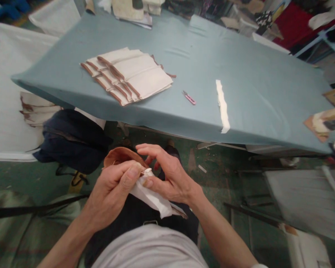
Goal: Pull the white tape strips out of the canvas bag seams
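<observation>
My left hand (114,190) is closed in a pinch, thumb on top, on a white cloth piece with brown edging (158,201) held over my lap. A brown flap (123,154) of leather-like material sticks out beyond my left fingers; how it joins the cloth is hidden. My right hand (170,175) grips the cloth loosely, its thumb lying on the white fabric near a bunched tip. The right index finger stretches out above the brown flap. Below my right hand, the cloth's lower end hangs down with a dark brown strip beside it.
Ahead is a table with a blue-green cover (201,67). On it lie a stack of cream cloth pieces with brown edges (139,70), small pink-handled thread snips (189,98) and a wavy white strip (222,106). A dark blue bag (72,136) sits at left, beside a white bin (5,93).
</observation>
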`<state>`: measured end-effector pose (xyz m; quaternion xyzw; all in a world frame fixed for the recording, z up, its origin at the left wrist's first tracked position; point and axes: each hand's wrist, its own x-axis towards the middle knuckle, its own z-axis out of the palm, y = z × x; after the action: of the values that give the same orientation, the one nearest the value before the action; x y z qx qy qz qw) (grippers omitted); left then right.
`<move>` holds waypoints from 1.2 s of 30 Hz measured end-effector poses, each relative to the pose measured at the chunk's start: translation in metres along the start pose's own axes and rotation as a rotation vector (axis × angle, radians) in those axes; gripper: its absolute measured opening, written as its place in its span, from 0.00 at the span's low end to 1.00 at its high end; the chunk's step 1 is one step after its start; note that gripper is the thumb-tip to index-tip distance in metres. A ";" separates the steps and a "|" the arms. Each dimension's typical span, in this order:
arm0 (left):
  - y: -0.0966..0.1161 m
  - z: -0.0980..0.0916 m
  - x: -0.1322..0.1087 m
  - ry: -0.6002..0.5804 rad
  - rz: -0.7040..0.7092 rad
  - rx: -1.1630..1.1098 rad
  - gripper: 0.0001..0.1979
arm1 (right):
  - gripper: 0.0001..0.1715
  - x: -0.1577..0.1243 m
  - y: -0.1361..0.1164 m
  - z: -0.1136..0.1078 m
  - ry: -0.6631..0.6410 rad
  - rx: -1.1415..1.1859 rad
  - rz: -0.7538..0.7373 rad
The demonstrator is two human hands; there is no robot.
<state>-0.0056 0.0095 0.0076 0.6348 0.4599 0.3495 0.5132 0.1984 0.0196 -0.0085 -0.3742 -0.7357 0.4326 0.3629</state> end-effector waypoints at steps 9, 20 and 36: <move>0.010 -0.013 0.008 -0.135 -0.069 -0.032 0.14 | 0.26 0.010 0.006 -0.023 -0.147 -0.270 -0.062; -0.007 -0.015 0.024 -0.310 -0.156 -0.169 0.22 | 0.28 0.013 -0.003 -0.021 -0.161 -0.166 -0.092; -0.002 -0.016 0.019 -0.390 -0.128 -0.092 0.21 | 0.30 0.016 -0.012 -0.025 -0.364 0.502 0.446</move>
<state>-0.0147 0.0334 0.0085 0.6357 0.3748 0.2073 0.6423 0.2094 0.0387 0.0148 -0.3414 -0.5597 0.7272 0.2035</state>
